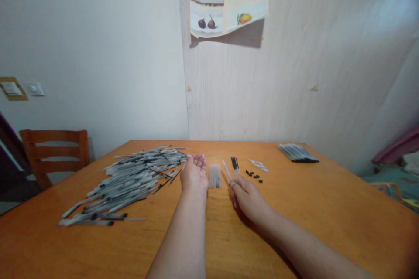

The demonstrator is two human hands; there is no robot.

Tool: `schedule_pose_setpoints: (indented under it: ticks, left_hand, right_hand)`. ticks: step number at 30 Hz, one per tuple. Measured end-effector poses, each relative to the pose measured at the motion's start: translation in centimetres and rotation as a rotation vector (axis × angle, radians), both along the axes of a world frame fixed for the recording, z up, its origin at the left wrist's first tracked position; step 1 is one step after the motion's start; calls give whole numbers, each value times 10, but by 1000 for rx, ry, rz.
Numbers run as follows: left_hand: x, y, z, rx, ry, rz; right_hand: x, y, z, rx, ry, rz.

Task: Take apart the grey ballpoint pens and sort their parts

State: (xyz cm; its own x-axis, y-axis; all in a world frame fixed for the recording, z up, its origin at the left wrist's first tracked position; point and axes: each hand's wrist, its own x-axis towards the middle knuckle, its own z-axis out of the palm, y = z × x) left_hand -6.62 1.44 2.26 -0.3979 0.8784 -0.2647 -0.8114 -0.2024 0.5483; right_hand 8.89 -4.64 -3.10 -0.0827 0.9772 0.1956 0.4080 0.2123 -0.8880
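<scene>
In the head view my left hand (194,173) rests at the table's middle, palm turned inward and fingers apart, with nothing seen in it. Just right of it lies a neat row of clear pen barrels (214,176). My right hand (248,195) pinches a translucent pen (227,170), held tilted with its pale tip up and away from me. Beyond that hand are several dark pen refills (234,162) side by side, partly hidden by it. Small black pen plugs (254,175) and white pen tips (259,165) lie to their right.
A large loose pile of pens and parts (134,178) covers the table's left side. A tidy row of pens with black ends (297,153) lies at the far right. The wooden table (216,244) meets the wall behind; a chair (55,152) stands at left.
</scene>
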Motion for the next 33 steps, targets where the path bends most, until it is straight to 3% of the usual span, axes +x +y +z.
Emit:
schedule_pose_setpoints:
  ticks: [3, 6, 23, 33]
  left_hand:
    - [-2, 1, -1, -14, 3, -1]
    - [-3, 1, -1, -29, 15, 13]
    - [0, -3, 0, -91, 55, -19]
    - [3, -2, -3, -96, 52, -35]
  right_hand:
    - [4, 5, -1, 72, -245, -123]
    - [5, 10, -1, 78, -372, -160]
    - [-10, 31, 10, -20, -684, -239]
    - [-22, 39, 8, -14, -679, -227]
